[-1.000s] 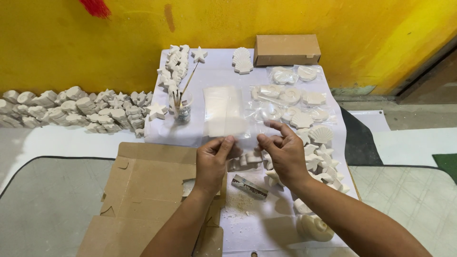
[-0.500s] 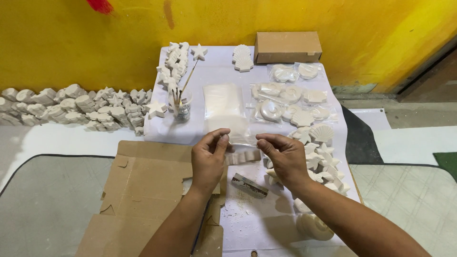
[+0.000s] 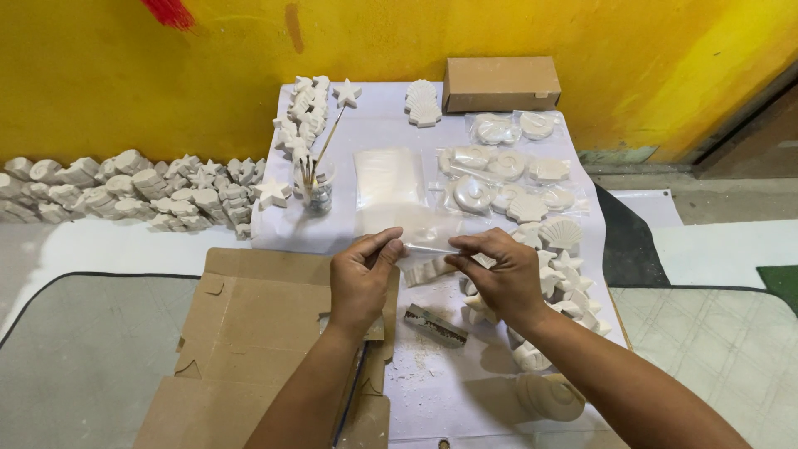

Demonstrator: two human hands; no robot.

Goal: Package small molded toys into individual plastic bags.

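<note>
Above the white sheet [image 3: 432, 391], in the head view, the left hand [image 3: 362, 278] and right hand [image 3: 499, 270] each pinch one end of a clear plastic bag [image 3: 420, 229], stretched between them. White plaster shells [image 3: 499, 179] lie just beyond, flattened cardboard [image 3: 249, 333] to the left.

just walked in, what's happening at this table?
A person is holding a clear plastic bag between both hands: left hand pinches one side, right hand the other, above the white sheet. Bagged and loose white plaster shells and stars lie around; flattened cardboard lies at the left, a brown box against the yellow wall.
</note>
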